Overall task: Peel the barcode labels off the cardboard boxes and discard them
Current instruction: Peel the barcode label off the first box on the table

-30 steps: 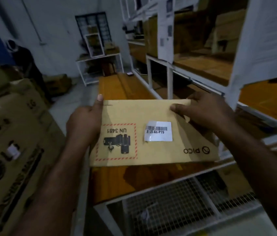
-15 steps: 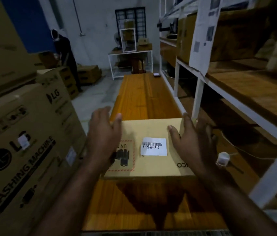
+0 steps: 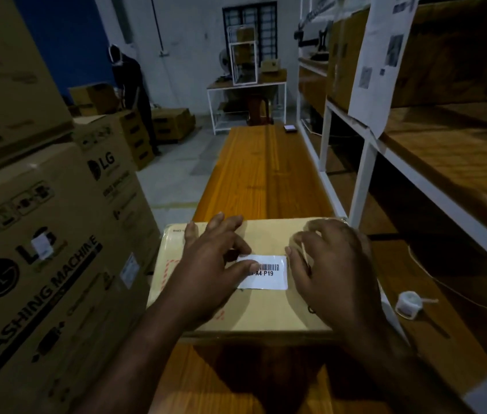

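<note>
Head cam: I've got L hand (image 3: 206,264) flat on box (image 3: 266,312), thumb pressing barcode label (image 3: 269,279); R hand (image 3: 325,264) curled at label's rt edge, blurred, can't tell if pinching.

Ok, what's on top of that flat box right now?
A white barcode label, with the left hand and right hand flanking it. The left thumb covers the code's start; a red-bordered marking is mostly hidden under that hand.

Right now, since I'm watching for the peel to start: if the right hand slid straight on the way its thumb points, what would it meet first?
Probably the right edge of the white rectangular barcode label on the flat tan cardboard box; the right hand is right beside it, contact unclear.
</note>
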Demonstrator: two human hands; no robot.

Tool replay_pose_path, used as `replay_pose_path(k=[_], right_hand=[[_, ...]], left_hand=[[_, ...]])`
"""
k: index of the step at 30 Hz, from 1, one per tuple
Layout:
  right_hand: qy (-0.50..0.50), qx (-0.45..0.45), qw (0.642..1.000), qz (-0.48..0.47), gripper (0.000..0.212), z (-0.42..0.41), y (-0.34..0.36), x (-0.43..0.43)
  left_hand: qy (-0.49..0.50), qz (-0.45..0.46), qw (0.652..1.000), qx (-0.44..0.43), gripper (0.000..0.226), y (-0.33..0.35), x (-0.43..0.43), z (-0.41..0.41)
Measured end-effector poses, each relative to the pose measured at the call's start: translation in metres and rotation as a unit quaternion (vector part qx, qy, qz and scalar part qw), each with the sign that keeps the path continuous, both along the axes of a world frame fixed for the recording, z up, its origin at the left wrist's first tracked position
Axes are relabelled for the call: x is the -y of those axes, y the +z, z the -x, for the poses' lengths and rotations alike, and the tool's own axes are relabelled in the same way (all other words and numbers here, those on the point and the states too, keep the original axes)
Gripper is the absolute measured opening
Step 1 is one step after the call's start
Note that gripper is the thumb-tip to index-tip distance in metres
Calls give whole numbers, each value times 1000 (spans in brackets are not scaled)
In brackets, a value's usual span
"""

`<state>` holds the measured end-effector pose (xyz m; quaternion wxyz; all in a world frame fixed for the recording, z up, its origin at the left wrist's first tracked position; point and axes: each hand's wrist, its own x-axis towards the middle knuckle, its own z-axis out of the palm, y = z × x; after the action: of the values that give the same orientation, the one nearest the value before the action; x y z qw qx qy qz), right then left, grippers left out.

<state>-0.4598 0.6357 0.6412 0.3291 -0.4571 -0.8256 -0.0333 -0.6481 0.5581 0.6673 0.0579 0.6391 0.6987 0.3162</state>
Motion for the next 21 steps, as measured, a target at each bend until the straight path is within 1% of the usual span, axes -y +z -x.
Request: replay_pose_path(k=[4,8,16,19,21], right_hand=[[73,21,997,-32,39,1,-2,-1],[110,19,993,-41,33,-2,-5,-4],[113,7,993,-10,33,-2,-4,-7],[112,14,994,12,37,-2,-1,-5],[110,20,993,43,41,1,3,-4]], left_hand=[[-9,8,1000,28,12,3,-4,6],[-20,25,998,54,13,7,-7,12],[-19,23,999,39,7,10,-10,16],[-36,22,999,20,17,10,-8,18],[-43,18,999,4,22,10,-9,20]])
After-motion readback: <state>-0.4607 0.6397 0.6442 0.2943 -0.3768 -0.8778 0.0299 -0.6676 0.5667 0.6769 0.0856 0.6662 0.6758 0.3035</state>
